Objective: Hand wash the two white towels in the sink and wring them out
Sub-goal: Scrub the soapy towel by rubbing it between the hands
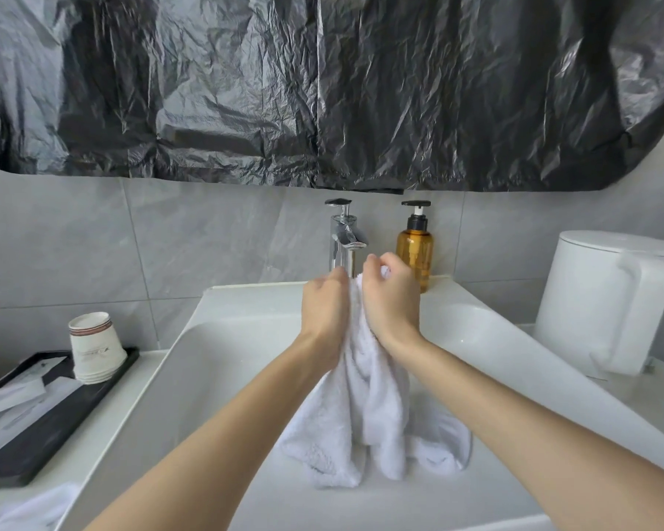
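Head view: white towel [376, 396] tight in both hands [324, 312] [391, 300] over white sink [215, 377], grey-tiled wall [208, 239] behind.

Bright, even daylight; soft shadows; glare on black plastic sheet [322, 90]; wide-angle bending at edges.

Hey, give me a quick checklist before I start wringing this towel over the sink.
1. Two-handed grip: left hand and right hand both hold the white towel at its top: ok.
2. Towel over the sink, lower end resting in the basin: ok.
3. Water at the faucet off: cannot tell, no stream clearly shows.
4. The soap bottle upright behind the right hand, out of the way: ok.
5. Second towel in the sink: not ok; a white cloth, likely it, lies on the counter at left.
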